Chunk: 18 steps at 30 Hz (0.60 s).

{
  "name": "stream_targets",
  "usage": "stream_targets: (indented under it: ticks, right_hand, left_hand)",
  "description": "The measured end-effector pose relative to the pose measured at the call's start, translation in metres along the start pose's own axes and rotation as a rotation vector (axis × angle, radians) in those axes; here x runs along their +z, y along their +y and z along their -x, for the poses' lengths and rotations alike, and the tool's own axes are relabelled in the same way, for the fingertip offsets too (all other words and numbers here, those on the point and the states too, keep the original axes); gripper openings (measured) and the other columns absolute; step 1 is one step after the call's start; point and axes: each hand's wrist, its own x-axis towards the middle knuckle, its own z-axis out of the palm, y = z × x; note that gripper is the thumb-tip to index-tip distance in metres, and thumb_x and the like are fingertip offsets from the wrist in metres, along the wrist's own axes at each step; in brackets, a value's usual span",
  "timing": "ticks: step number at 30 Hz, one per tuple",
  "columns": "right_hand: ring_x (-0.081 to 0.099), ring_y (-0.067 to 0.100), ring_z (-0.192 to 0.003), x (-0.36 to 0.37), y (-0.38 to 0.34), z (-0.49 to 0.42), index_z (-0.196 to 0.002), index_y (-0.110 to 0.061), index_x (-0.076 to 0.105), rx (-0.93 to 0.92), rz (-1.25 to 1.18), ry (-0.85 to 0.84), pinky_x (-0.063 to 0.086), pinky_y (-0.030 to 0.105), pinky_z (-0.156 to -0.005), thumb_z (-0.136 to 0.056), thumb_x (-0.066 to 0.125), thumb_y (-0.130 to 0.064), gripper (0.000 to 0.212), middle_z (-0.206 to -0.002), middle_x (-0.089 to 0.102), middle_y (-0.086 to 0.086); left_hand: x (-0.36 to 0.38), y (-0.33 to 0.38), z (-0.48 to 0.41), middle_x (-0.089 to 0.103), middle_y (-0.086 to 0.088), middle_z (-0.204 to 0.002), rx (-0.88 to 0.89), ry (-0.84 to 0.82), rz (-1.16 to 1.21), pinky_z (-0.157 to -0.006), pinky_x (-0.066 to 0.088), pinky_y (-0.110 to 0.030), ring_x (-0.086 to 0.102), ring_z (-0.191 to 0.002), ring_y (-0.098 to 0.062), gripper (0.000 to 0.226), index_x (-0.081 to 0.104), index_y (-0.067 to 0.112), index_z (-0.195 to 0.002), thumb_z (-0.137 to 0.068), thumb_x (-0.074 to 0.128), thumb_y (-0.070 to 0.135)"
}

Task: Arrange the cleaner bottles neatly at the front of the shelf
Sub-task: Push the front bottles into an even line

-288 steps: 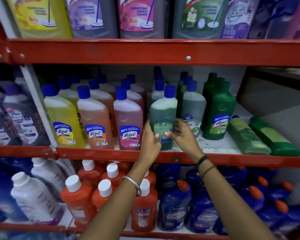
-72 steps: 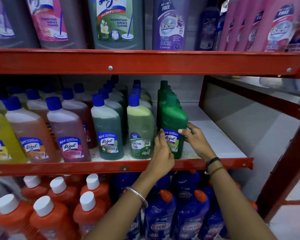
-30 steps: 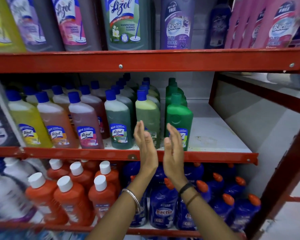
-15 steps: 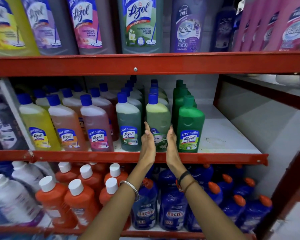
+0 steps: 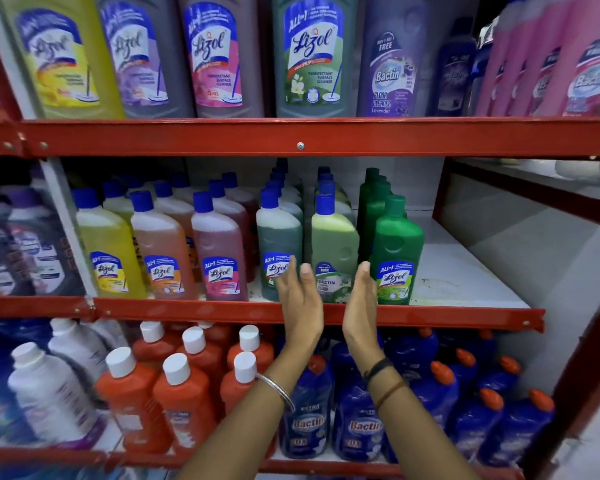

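A red steel rack fills the view, three tiers deep, and the middle shelf (image 5: 465,282) is the one being worked. Along its front edge stands a row of cleaner bottles, labels facing out: a yellow bottle (image 5: 110,251) at nine o'clock, then an orange bottle (image 5: 160,251), a pink bottle (image 5: 220,254), a grey-green bottle (image 5: 278,244), a pale green bottle (image 5: 333,247) at dead centre, and an opaque green bottle (image 5: 397,251) toward three o'clock. Further bottles file back behind each one. To the right of the green bottle the shelf lies bare.

Both hands are raised in front of the shelf lip at six o'clock. The left hand (image 5: 300,299) and the right hand (image 5: 361,299) are flat and open, palms turned toward each other, either side of the pale green bottle's label. Neither grip has hold of anything; whether the fingertips brush the bottle cannot be told from here.

Two and a half seconds ago both hands were on the green bottle's label, settling it at the edge. They have since let go and moved one place to the left. Earlier two green bottles lay on their sides on the bare patch; that patch is now clear. So the green bottle looks placed, the row reads as nearly finished, and the likely step in hand is squaring up the pale green bottle.
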Motion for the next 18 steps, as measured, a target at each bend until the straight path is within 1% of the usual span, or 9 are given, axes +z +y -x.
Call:
stream_targets:
  ticks: [2, 3, 6, 7, 10, 12, 14, 16, 18]
  right_hand:
    - [0.034, 0.009, -0.136, 0.010, 0.001, 0.018, -0.141, -0.018, 0.039, -0.098, -0.026, -0.036, 0.023, 0.035, -0.118, -0.086, 0.019, -0.063, 0.074, -0.148, 0.039, -0.002]
    - [0.033, 0.005, -0.136, 0.018, 0.001, 0.024, -0.142, -0.018, 0.038, -0.098, -0.049, -0.117, 0.021, 0.031, -0.118, -0.083, 0.019, -0.066, 0.078, -0.148, 0.039, -0.004]
    - [0.021, 0.004, -0.141, 0.040, -0.003, 0.019, -0.147, -0.019, 0.024, 0.051, -0.036, -0.343, 0.013, 0.028, -0.119, -0.070, 0.017, -0.086, 0.102, -0.155, 0.024, -0.007]
    - [0.015, 0.003, -0.142, 0.047, -0.007, 0.017, -0.148, -0.020, 0.016, 0.082, -0.001, -0.380, 0.009, 0.028, -0.118, -0.071, 0.015, -0.083, 0.100, -0.157, 0.016, -0.007]
    - [0.005, 0.002, -0.143, 0.067, -0.014, 0.005, -0.149, -0.023, 0.007, 0.090, 0.070, -0.395, 0.004, 0.031, -0.120, -0.083, 0.014, -0.069, 0.080, -0.160, 0.005, -0.006]
    - [0.006, 0.006, -0.146, 0.077, -0.015, -0.002, -0.149, -0.026, 0.010, 0.130, 0.122, -0.369, 0.007, 0.039, -0.122, -0.069, 0.018, -0.086, 0.100, -0.160, 0.007, -0.007]
    - [0.008, 0.008, -0.146, 0.083, -0.013, -0.007, -0.149, -0.027, 0.010, 0.153, 0.158, -0.359, 0.010, 0.043, -0.122, -0.053, 0.019, -0.097, 0.119, -0.160, 0.009, -0.007]
    - [0.008, 0.009, -0.146, 0.084, -0.012, -0.009, -0.149, -0.027, 0.009, 0.149, 0.159, -0.352, 0.009, 0.044, -0.121, -0.053, 0.017, -0.097, 0.120, -0.160, 0.008, -0.007]
    - [0.007, 0.008, -0.146, 0.082, -0.015, -0.009, -0.149, -0.030, 0.009, 0.141, 0.119, -0.382, 0.009, 0.044, -0.122, -0.057, 0.016, -0.094, 0.113, -0.160, 0.007, -0.007]
  left_hand:
    - [-0.017, 0.001, -0.005, 0.027, -0.012, -0.150, 0.011, 0.149, 0.072, -0.100, 0.014, -0.013, 0.023, -0.139, -0.019, 0.050, 0.028, 0.013, -0.141, -0.098, 0.024, 0.036]
    - [-0.025, 0.000, -0.012, 0.025, -0.012, -0.152, -0.013, 0.142, 0.096, -0.100, 0.012, -0.012, 0.021, -0.139, -0.019, 0.050, 0.026, 0.012, -0.142, -0.098, 0.023, 0.036]
    - [-0.042, -0.009, -0.037, 0.009, -0.009, -0.158, -0.133, 0.004, 0.114, -0.114, 0.007, -0.029, 0.008, -0.145, -0.021, 0.056, 0.015, 0.016, -0.146, -0.097, 0.015, 0.044]
    - [-0.046, -0.012, -0.043, 0.006, -0.008, -0.159, -0.161, -0.038, 0.092, -0.116, 0.004, -0.035, 0.005, -0.145, -0.021, 0.058, 0.012, 0.017, -0.146, -0.096, 0.012, 0.047]
    - [-0.052, -0.016, -0.058, 0.012, -0.006, -0.158, -0.188, -0.129, 0.061, -0.120, 0.006, -0.046, 0.008, -0.146, -0.022, 0.070, 0.014, 0.021, -0.146, -0.089, 0.007, 0.061]
    - [-0.049, -0.034, -0.074, 0.028, -0.005, -0.154, -0.233, -0.140, 0.112, -0.118, 0.017, -0.050, 0.024, -0.142, -0.022, 0.097, 0.027, 0.026, -0.142, -0.069, 0.007, 0.087]
    - [-0.042, -0.060, -0.092, 0.036, -0.005, -0.151, -0.270, -0.154, 0.112, -0.116, 0.022, -0.051, 0.030, -0.139, -0.022, 0.116, 0.032, 0.028, -0.139, -0.051, 0.006, 0.098]
    - [-0.048, -0.046, -0.085, 0.030, -0.007, -0.153, -0.313, -0.180, 0.056, -0.116, 0.020, -0.054, 0.026, -0.141, -0.026, 0.116, 0.028, 0.029, -0.141, -0.051, 0.001, 0.096]
    - [-0.060, -0.014, -0.064, 0.017, -0.010, -0.157, -0.339, -0.210, 0.013, -0.116, 0.016, -0.055, 0.017, -0.143, -0.030, 0.101, 0.018, 0.028, -0.145, -0.065, 0.000, 0.086]
